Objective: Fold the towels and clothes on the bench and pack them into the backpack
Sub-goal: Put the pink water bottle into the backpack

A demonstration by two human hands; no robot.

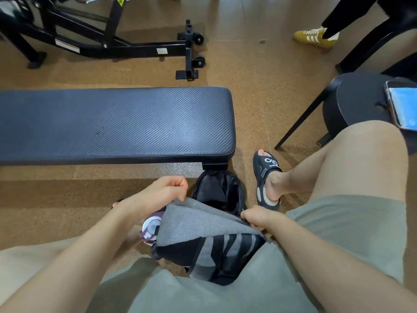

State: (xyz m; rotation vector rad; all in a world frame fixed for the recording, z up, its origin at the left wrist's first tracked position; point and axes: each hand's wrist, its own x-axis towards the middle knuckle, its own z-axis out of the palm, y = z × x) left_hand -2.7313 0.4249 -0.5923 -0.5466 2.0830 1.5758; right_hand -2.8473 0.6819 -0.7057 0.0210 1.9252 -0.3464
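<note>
— Grey heathered fabric, that's the front flap of the grey-and-black striped backpack (209, 240), standing on the floor between the seated person's knees. Both hands are on it.

— How are the fingers?

— The left hand (161, 193) has its fingers curled shut on the flap's upper left edge. The right hand (259, 216) is clenched on the right edge, near the zip line. Between them the main compartment gapes, dark inside; I can't tell what's packed in it.

— And the towels and clothes?

— None show on the black padded bench (117, 123); its top is bare from this view. My guess is that folding is done and the step in hand is closing up.

— So how to do that well?

— Draw the flap up and over evenly, both edges level, so the zip tracks meet without puckering. Tuck any cloth down first so nothing catches in the teeth. Hold the bag steady with the knees.

— Anything in the way?

— A white-lidded maroon bottle (152, 228) sits in the left side pocket, just under the left wrist; a hard tug might tip it. The bench's foot stands just beyond the bag, and the person's foot in a black slide sandal (267, 177) is just beside it on the right.

— Further off?

— A black stool (356, 102) with a blue-cased phone (401, 105) on it, a black gym-machine frame (112, 39), and someone's yellow sneaker (313, 37). All well apart.
</note>
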